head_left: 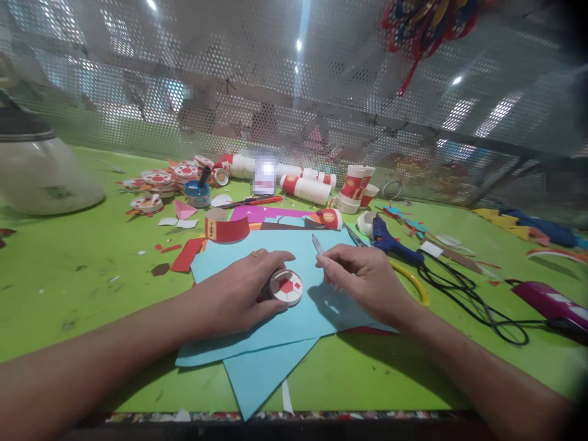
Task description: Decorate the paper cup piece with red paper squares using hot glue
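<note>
A small round white disc point(286, 286) with a red centre and red patches, like the bottom of a paper cup, sits on light blue paper sheets point(257, 343). My left hand point(245, 285) rests on the paper, its thumb and fingers curved round the disc's left side. To the right, my right hand point(356, 272) pinches a slim, pale, pointed piece point(317, 244), its tip pointing up and away from the disc. Whether it is a pen, a blade or a strip I cannot tell. A red band cut from a cup point(226, 228) stands behind my left hand.
A blue glue gun point(390, 239) with a black cable, scissors point(354, 236) and a yellow ring point(413, 282) lie right. Behind are stacked paper cups point(307, 188), a blue glue pot point(197, 195) and patterned discs point(158, 179). A purple device point(549, 300) lies far right.
</note>
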Action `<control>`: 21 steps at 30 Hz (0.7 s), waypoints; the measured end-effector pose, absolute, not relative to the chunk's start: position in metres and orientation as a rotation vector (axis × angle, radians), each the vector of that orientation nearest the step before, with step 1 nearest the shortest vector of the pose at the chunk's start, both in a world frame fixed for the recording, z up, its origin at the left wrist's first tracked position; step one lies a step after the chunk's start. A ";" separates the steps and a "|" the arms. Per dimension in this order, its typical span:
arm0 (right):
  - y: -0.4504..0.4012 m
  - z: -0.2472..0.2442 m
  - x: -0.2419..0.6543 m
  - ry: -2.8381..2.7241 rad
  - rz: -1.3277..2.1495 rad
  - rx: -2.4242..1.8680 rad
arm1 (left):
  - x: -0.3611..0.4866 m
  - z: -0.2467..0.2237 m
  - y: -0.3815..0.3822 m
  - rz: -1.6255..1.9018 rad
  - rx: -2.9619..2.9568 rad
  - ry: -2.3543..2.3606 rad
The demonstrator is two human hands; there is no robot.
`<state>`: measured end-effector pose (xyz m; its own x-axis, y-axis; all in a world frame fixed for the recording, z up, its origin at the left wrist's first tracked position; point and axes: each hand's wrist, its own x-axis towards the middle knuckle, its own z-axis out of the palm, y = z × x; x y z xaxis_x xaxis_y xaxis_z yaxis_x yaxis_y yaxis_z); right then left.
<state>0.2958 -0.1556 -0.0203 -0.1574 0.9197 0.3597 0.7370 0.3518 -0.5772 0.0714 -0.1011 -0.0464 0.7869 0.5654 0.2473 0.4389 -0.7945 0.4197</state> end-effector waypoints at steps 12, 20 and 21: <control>-0.156 -0.026 0.295 -2.302 0.345 -1.258 | 0.072 -0.043 -0.100 0.480 2.556 0.796; -0.151 -0.029 0.298 -2.274 0.230 -1.322 | 0.072 -0.046 -0.099 0.470 2.555 0.790; -0.150 -0.029 0.298 -2.244 0.223 -1.326 | 0.071 -0.048 -0.098 0.474 2.559 0.789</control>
<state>0.2980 -0.1502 -0.0286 -0.3859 0.8537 0.3497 0.7682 0.5072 -0.3906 0.0715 -0.0979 -0.0480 0.7808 0.5937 0.1946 0.4508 -0.7510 0.4824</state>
